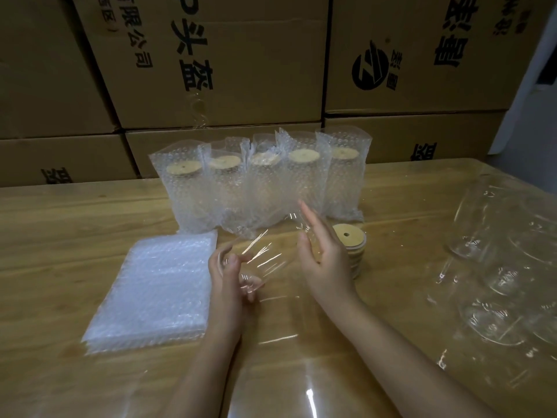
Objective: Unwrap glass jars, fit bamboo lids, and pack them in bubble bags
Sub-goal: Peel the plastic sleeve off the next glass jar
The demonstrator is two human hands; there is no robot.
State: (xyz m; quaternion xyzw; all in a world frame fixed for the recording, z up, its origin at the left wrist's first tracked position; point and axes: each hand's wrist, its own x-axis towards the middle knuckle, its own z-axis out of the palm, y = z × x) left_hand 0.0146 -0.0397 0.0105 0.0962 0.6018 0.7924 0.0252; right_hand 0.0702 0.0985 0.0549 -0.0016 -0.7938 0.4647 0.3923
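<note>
Item in hand: one glass jar [262, 263], lying on its side between both hands above the bench [60, 236], its outline blurred and partly lost in glare. Clear film appears to trail from it toward the viewer; whether the wrap is fully off cannot be told.

Left hand [229, 273]: closed around the jar's nearer end, fingers curled at the rim or base, seemingly to steady it.

Right hand [319, 254]: open, fingers extended, palm laid against the jar's far side, probably to turn it or slide film away.

Bamboo lids [351, 248]: short stack just right of the right hand, top lid showing a centre hole; placed within easy reach for the fitting step.

Bubble bags [153, 288]: flat stack to the left of the left hand, ready for packing.

Packed jars [259, 182]: five, lidded, each upright in its bubble bag, in a row at the back of the bench, clear of the working area.

Unprocessed stock: more glass jars in clear plastic wrap [506, 267] at far right.

Background: stacked cardboard cartons [211, 55].

Status, by judgement: unwrapping stage; lid not yet fitted.
</note>
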